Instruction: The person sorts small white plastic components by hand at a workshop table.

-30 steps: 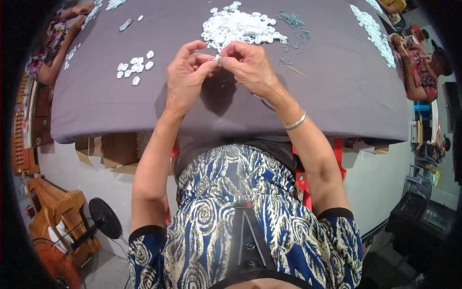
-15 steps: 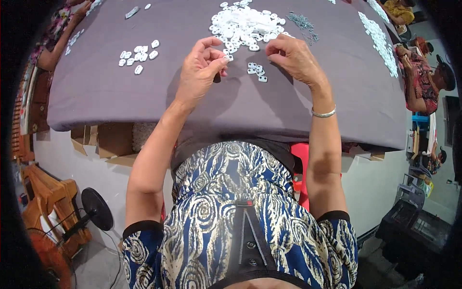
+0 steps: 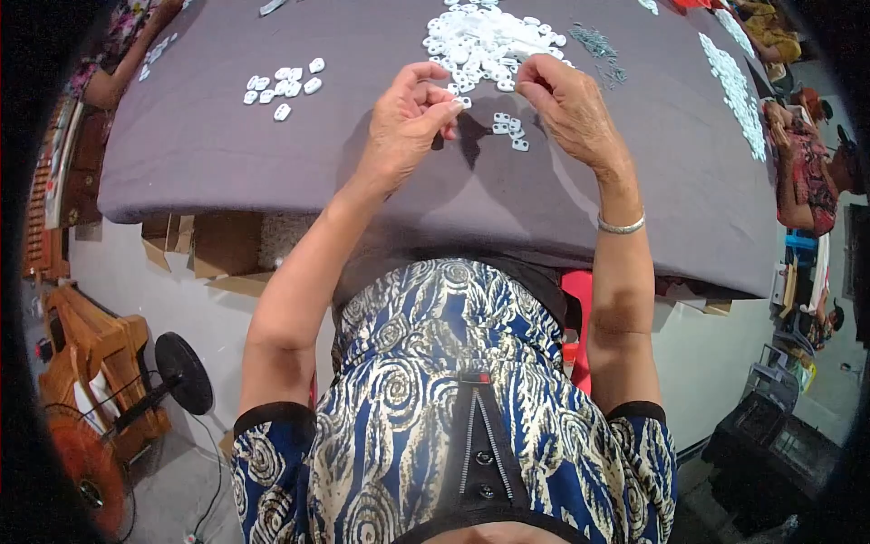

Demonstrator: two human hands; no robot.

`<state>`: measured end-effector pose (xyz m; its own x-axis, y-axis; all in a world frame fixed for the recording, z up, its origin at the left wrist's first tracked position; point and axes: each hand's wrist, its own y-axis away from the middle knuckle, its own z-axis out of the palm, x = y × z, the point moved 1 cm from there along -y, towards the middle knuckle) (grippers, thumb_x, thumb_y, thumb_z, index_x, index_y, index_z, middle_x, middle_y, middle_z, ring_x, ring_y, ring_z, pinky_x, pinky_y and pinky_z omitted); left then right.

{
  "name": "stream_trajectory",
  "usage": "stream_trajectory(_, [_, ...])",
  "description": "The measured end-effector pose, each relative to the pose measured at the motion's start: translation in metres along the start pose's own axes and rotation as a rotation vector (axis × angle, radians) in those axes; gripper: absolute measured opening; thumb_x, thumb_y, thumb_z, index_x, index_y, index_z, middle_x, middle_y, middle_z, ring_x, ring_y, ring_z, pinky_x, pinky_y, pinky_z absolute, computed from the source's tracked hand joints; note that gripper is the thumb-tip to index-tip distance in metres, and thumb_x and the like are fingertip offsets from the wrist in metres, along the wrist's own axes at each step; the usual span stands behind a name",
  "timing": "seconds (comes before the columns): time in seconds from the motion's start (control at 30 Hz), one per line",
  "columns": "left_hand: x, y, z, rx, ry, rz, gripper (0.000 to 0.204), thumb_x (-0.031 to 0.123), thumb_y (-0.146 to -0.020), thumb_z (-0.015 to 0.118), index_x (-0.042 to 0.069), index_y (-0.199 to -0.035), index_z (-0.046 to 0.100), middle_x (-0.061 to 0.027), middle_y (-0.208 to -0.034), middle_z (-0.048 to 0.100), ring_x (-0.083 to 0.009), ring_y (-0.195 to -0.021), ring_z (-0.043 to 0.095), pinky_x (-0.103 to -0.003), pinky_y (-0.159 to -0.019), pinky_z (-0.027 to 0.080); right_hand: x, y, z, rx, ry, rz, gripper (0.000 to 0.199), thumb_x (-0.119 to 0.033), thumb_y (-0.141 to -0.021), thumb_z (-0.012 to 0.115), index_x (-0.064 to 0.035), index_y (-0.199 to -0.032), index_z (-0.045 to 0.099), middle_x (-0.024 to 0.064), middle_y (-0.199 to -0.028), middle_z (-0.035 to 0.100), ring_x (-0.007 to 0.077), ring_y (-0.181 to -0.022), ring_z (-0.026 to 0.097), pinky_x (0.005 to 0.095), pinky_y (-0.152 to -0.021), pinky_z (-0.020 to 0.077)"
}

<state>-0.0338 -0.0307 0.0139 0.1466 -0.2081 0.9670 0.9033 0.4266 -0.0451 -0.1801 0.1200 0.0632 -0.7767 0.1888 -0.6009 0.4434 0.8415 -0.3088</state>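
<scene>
My left hand (image 3: 410,129) pinches a small white plastic piece with holes (image 3: 465,102) between thumb and forefinger, its other fingers curled loosely. Across from it, my right hand (image 3: 573,113) is raised at the near right edge of a big heap of similar white pieces (image 3: 485,41). Its thumb and forefinger are drawn together; whatever may be between them is too small to make out. Below and between the hands lies a small cluster of white two-holed pieces (image 3: 510,127) on the grey cloth-covered table (image 3: 272,168).
To the left sits another small group of white pieces (image 3: 288,83). A scatter of small grey screws or nails (image 3: 596,50) lies right of the heap. More white pieces (image 3: 732,95) line the right edge, where other people sit. A black fan (image 3: 184,374) stands lower left.
The whole view has shifted, so the table's things appear farther right and slightly higher. My right hand has come slightly closer to my left, which still pinches the white piece.
</scene>
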Motion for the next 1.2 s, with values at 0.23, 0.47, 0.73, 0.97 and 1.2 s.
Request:
stream_trajectory(0.23, [0.003,0.004,0.003,-0.005,-0.029,0.028,0.034,0.004,-0.088,0.061,0.000,-0.118,0.047,-0.0019,-0.083,0.056,-0.0078,-0.070,0.053,-0.022,-0.062,0.047,-0.014,0.001,0.019,0.046,-0.068,-0.025,0.012,-0.011,-0.090,0.056,-0.0031,-0.096,0.062,0.0073,-0.077,0.061,0.0152,-0.065,0.054,0.0300,-0.061,0.0445])
stream_trajectory(0.47, [0.000,0.001,0.004,-0.013,-0.163,0.008,0.036,0.006,-0.087,0.062,0.002,-0.119,0.046,0.0001,-0.082,0.055,-0.0053,-0.070,0.052,-0.020,-0.062,0.045,-0.011,-0.003,0.030,-0.025,-0.462,0.227,0.015,-0.017,-0.091,0.061,-0.0031,-0.090,0.065,-0.0051,-0.066,0.054,0.0015,-0.056,0.043,0.0190,-0.049,0.0352])
stream_trajectory(0.73, [0.001,0.003,0.003,-0.060,-0.312,0.015,0.036,0.004,-0.087,0.060,0.003,-0.120,0.046,0.0018,-0.081,0.053,-0.0048,-0.070,0.051,-0.020,-0.062,0.045,-0.013,-0.001,0.039,-0.105,-0.542,0.316,0.017,-0.021,-0.091,0.063,-0.0042,-0.092,0.066,-0.0077,-0.065,0.050,-0.0002,-0.055,0.040,0.0167,-0.048,0.0310])
stream_trajectory(0.97, [-0.001,0.003,0.002,-0.085,-0.245,0.029,0.034,0.004,-0.087,0.060,0.003,-0.119,0.048,0.0020,-0.079,0.053,-0.0046,-0.070,0.051,-0.020,-0.061,0.045,-0.015,-0.001,0.040,-0.127,-0.574,0.327,0.018,-0.022,-0.091,0.063,-0.0040,-0.092,0.066,-0.0086,-0.066,0.049,-0.0002,-0.056,0.040,0.0170,-0.048,0.0307])
stream_trajectory(1.2, [-0.001,0.002,0.002,-0.079,-0.241,0.024,0.033,0.004,-0.087,0.061,0.004,-0.118,0.048,0.0026,-0.079,0.053,-0.0045,-0.070,0.051,-0.020,-0.061,0.044,-0.013,-0.001,0.042,-0.112,-0.584,0.336,0.016,-0.020,-0.091,0.062,-0.0041,-0.088,0.065,-0.0080,-0.066,0.049,0.0005,-0.056,0.040,0.0178,-0.048,0.0316])
